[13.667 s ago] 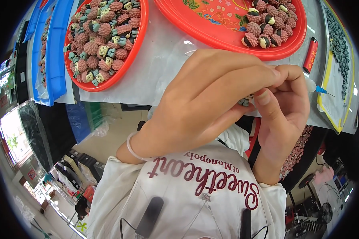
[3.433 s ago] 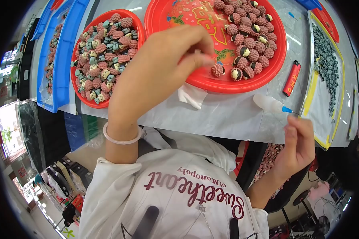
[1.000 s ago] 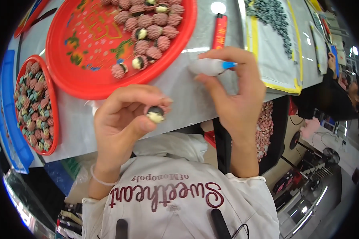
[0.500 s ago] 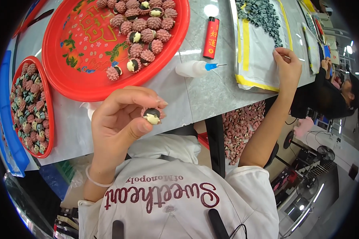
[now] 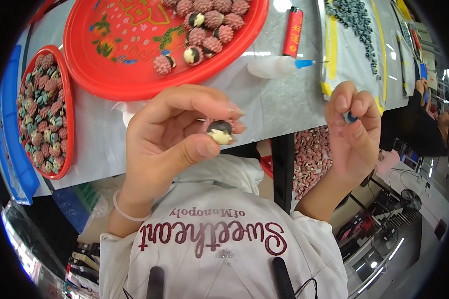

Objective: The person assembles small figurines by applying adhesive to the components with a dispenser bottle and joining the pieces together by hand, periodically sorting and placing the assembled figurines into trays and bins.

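Note:
Between the thumb and fingertips of my left hand is a small figurine with a pink ridged body, black hair and a cream face turned up. My right hand is raised at the right, fingers curled, pinching a tiny dark blue-grey piece. Behind it lies a white sheet edged with yellow tape, bearing a scatter of similar dark blue-grey pieces. Beyond my left hand, several pink figurines rest on a large round red tray.
A white squeeze bottle with blue needle tip lies beside a red lighter. At left, an oval red basin holds mixed figurines, next to a blue tray. Pink pieces fill a container below the table. Another person sits far right.
My right hand has come off the taped sheet toward me, now pinching a tiny dark piece. My left hand with the figurine has shifted right and slightly up; the view has moved too.

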Demonstrator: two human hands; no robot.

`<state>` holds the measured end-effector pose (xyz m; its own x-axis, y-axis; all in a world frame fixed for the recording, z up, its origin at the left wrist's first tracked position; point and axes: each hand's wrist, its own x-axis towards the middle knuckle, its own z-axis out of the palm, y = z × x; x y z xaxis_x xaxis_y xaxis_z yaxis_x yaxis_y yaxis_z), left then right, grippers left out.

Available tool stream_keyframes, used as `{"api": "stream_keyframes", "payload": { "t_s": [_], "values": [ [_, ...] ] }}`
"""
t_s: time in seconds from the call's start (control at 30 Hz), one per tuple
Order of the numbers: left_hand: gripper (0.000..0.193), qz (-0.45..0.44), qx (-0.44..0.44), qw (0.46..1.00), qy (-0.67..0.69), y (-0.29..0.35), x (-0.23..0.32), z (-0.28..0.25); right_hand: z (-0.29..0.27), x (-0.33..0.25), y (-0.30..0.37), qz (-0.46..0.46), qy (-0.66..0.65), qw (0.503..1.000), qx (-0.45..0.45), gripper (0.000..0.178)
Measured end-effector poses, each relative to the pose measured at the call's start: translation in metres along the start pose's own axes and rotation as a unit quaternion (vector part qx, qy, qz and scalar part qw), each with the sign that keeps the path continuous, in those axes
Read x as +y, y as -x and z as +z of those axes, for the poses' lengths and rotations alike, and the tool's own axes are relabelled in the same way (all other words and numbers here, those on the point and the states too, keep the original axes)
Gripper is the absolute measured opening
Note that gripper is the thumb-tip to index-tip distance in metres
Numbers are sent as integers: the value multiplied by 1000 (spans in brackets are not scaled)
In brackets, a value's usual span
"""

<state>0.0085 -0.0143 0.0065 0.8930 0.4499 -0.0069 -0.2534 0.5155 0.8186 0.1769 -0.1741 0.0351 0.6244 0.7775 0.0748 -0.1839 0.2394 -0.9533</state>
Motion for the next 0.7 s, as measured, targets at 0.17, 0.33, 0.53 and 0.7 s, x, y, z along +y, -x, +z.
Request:
{"api": "stream_keyframes", "payload": {
  "t_s": [0.17, 0.33, 0.53, 0.7],
  "values": [
    [36, -7, 18, 1000, 22, 1, 5, 9, 30, 10, 2, 60, -106, 992, -9, 22],
    [38, 11, -17, 999, 27, 1, -3, 6, 46, 2, 4, 117, -70, 990, -37, 23],
    [39, 46, -32, 998, 2, 2, -6, 2, 51, 7, -1, -82, 154, 974, -142, 22],
    [39, 11, -12, 1000, 2, 4, 0, 6, 55, 8, -6, -141, 192, 956, -171, 25]
  ]
}}
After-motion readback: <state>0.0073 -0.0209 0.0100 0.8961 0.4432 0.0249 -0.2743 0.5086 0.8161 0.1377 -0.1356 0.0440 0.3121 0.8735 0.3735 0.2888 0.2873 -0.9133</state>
